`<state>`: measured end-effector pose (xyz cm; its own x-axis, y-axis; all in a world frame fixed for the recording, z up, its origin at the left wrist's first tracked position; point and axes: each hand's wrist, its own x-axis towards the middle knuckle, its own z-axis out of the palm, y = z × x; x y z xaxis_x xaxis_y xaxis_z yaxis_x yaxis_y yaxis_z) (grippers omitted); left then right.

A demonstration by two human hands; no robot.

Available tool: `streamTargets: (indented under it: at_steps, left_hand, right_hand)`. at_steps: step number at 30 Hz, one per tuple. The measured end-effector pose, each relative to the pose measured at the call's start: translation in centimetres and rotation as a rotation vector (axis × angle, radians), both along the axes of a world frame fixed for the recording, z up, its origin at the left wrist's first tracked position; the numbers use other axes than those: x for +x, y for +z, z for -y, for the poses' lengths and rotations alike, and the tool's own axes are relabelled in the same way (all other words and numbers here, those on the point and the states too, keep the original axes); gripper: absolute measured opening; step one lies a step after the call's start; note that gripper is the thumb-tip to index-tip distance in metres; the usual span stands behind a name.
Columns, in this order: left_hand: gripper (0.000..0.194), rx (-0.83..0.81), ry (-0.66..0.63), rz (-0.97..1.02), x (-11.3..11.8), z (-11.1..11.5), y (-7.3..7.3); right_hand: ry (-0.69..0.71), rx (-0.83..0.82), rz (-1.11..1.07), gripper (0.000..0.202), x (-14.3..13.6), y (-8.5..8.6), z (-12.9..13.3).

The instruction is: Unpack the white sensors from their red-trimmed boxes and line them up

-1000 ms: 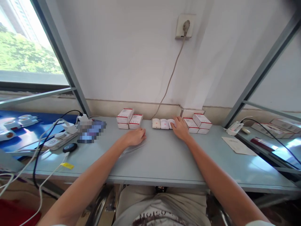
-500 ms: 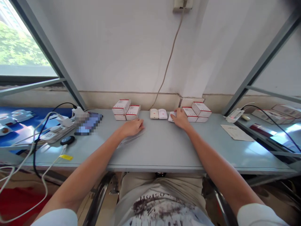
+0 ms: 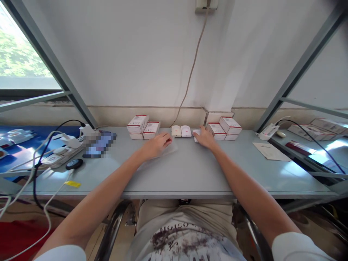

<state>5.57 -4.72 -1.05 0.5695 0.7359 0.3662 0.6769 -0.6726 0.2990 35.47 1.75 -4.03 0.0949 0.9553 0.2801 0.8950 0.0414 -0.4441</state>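
Observation:
My left hand (image 3: 157, 145) is closed over the grey table, gripping a clear plastic bag (image 3: 170, 149) that trails out under the fingers. Farther right, my right hand (image 3: 206, 137) has its fingers on a small white square device (image 3: 196, 135), which they partly cover. Between the hands, a cream device (image 3: 176, 131) and a white device (image 3: 186, 131) lie side by side, each with a small red mark. Red-and-white boxes (image 3: 138, 124) are stacked behind my left hand. Another stack of such boxes (image 3: 230, 125) stands just right of my right hand.
At the left lie a phone (image 3: 100, 144), a power strip (image 3: 58, 156) with plugs, and a round black device (image 3: 74, 164) on a white cable. A paper sheet (image 3: 271, 151) and a white adapter (image 3: 268, 131) are at the right. Metal frame posts rise at both sides.
My left hand has moved right with the plastic bag, closer to the cream device. My right hand stays at the small white device. The whole view has shifted slightly.

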Motion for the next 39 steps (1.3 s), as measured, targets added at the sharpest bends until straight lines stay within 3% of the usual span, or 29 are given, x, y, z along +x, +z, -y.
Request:
streamTargets:
  at_steps: [9,15,20,24,33,39]
  left_hand:
    - [0.021,0.247,-0.113,0.12,0.5,-0.5,-0.7]
    - [0.018,0.312,-0.086,0.164,0.8,-0.5,-0.8]
    - [0.019,0.301,-0.089,0.145,0.9,-0.6,-1.1]
    - [0.019,0.29,-0.111,0.174,1.2,-0.7,-1.5]
    - [0.021,0.454,0.01,0.262,1.2,-0.9,-1.1]
    - [0.017,0.523,0.054,0.256,1.4,-0.7,-1.1]
  right_hand:
    - [-0.043,-0.106,-0.016,0.082,-1.0,1.9,1.4]
    - [-0.027,-0.033,-0.107,0.064,-1.3,2.3,1.9]
    - [0.021,0.154,-0.382,0.055,-1.8,2.5,2.0]
    - [0.163,0.096,-0.72,0.059,-2.7,2.6,2.4]
    - [0.314,0.098,-0.988,0.05,-6.0,1.9,4.1]
    - [0.34,0.021,-1.178,0.039,-6.5,1.9,4.4]
